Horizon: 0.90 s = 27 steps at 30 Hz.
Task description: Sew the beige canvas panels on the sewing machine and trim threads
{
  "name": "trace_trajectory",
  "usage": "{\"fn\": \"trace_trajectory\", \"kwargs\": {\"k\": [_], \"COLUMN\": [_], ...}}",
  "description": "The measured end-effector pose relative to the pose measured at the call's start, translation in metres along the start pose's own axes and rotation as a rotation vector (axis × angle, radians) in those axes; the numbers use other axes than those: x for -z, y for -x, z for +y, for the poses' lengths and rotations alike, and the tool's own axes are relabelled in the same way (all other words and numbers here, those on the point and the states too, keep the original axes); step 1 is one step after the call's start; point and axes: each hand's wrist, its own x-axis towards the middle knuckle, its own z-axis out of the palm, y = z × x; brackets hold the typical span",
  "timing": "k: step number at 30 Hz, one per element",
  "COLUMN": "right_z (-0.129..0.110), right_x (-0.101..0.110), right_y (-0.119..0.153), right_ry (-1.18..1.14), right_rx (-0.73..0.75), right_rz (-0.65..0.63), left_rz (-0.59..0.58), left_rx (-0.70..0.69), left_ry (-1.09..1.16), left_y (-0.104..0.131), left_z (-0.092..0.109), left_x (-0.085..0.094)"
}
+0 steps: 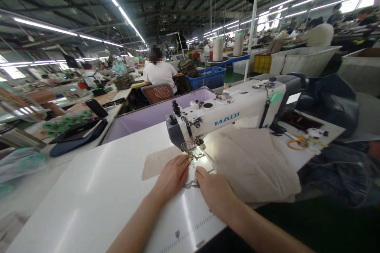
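Note:
A white sewing machine stands over the tabletop, its lit presser foot coming down between my hands. My left hand lies flat with fingers stretched toward the needle area, on the near edge of a small beige fabric piece. Just right of the needle plate, my right hand is closed, thumb on top, at the edge of a large folded beige cloth. Its other fingers are mostly hidden. The large cloth is bunched under the machine arm and drapes over the table's front edge.
Yellow-handled scissors lie right of the machine. Behind the white table is a lilac-lined bin. Two thread cones stand on a blue rack. A person in white sits ahead, beside a blue basket.

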Motion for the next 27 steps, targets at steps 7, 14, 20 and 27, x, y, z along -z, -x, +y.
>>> {"fn": "trace_trajectory", "kwargs": {"k": [7, 14, 20, 27], "right_z": [-0.006, -0.004, -0.005, -0.006], "right_x": [-0.011, -0.018, -0.018, -0.005], "right_y": [0.006, 0.004, 0.003, 0.012], "right_ry": [0.051, 0.048, 0.011, -0.087], "right_rx": [0.01, 0.012, -0.002, -0.062], "right_rz": [0.045, 0.08, 0.09, 0.064], "left_rz": [0.002, 0.026, 0.012, -0.05], "left_rx": [0.02, -0.01, 0.05, 0.091], "left_ry": [-0.035, -0.018, -0.056, 0.048], "left_y": [0.003, 0.002, 0.004, 0.01], "left_z": [0.0, -0.006, -0.008, 0.028], "left_x": [-0.006, -0.007, -0.01, 0.012]}}
